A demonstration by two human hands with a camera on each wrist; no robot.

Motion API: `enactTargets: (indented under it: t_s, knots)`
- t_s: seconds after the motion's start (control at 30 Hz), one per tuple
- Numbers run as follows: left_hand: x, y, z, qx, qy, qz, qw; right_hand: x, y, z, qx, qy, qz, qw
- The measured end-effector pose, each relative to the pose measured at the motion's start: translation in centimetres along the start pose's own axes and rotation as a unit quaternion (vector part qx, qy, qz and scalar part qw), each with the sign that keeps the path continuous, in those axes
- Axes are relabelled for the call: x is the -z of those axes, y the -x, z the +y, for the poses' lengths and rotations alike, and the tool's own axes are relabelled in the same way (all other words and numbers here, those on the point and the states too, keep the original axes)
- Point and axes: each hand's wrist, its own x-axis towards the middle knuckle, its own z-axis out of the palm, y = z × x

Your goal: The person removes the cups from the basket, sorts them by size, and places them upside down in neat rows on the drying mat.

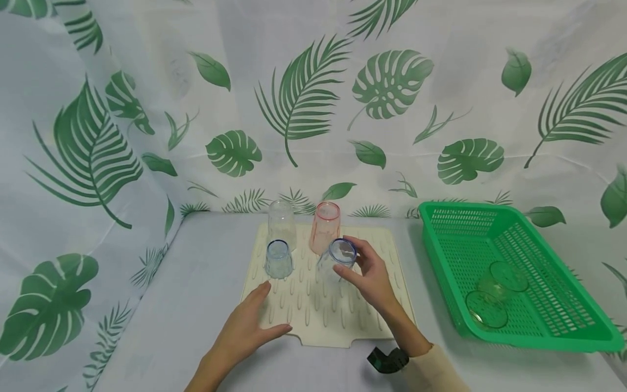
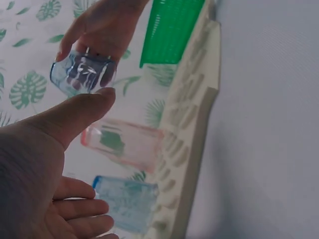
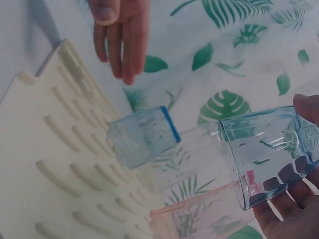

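Observation:
My right hand (image 1: 374, 280) grips a clear glass with a blue rim (image 3: 264, 154), fingers and thumb around its side, over the right half of a cream ridged drainer board (image 1: 325, 333). In the right wrist view the glass is tilted. My left hand (image 1: 245, 326) hovers over the board's front left part, fingers extended, thumb apart, holding nothing. Just beyond its fingertips stands a smaller blue-rimmed glass (image 1: 278, 265). Behind that is a tall clear glass (image 1: 281, 220), and to its right a pink-rimmed glass (image 1: 324, 231), partly overlapped by the held one.
To the right of the board stands a green plastic basket (image 1: 441, 272) with two greenish see-through glasses (image 1: 487, 310) in it. A leaf-patterned cloth (image 1: 313, 158) hangs behind the table. A dark band (image 1: 388, 360) sits at my right wrist.

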Motion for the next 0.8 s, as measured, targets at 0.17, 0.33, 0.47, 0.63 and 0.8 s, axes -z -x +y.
enactTargets:
  t_s: [0.17, 0.33, 0.47, 0.63, 0.8]
  knots:
    - [-0.5, 0.1, -1.5, 0.023, -0.043, -0.011, 0.9987, -0.4, -0.4, -0.5, -0.023, 0.027, 0.009, 0.9993]
    - [-0.9, 0.3, -2.9, 0.039, -0.063, -0.021, 0.9970, -0.9, -0.7, -0.2, -0.055, 0.042, 0.013, 0.9975]
    - [-1.1, 0.4, -3.8, 0.032, -0.074, -0.015, 0.9966, -1.3, -0.9, 0.4, -0.077, 0.049, 0.014, 0.9957]
    - [-1.3, 0.4, -4.5, 0.039, -0.069, -0.012, 0.9968, -1.8, -1.1, 1.1, -0.084, 0.057, 0.011, 0.9948]
    - [-1.4, 0.4, -5.0, 0.047, -0.078, -0.007, 0.9958, -2.3, -1.4, 2.8, -0.084, 0.057, 0.010, 0.9948]
